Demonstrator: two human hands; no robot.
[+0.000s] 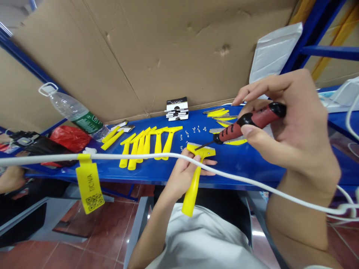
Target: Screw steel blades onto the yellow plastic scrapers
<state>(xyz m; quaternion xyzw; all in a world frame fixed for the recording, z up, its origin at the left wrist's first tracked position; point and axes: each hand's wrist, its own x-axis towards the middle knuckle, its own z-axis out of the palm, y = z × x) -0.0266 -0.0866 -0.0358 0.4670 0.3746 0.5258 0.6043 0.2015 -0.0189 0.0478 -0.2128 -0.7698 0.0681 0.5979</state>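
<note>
room above scrapers [158, 144], cable [168, 154] across, cardboard [157, 48] behind

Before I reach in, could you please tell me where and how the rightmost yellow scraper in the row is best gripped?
I'd take the scraper by its handle, probably from the near side of the table: the handle points that way, with the wide head turned toward the cardboard. Another scraper lies close on its left, so a narrow pinch seems safer.

Table [238, 160], as laid before the worker I observe.
Row of scrapers [158, 144] beyond and left of the worker's left hand [179, 175]; bottle [84, 117] farther left, plastic bag [68, 138] beside it; stack of packs [177, 114] behind the row's right end, before the cardboard panel [157, 52].
</note>
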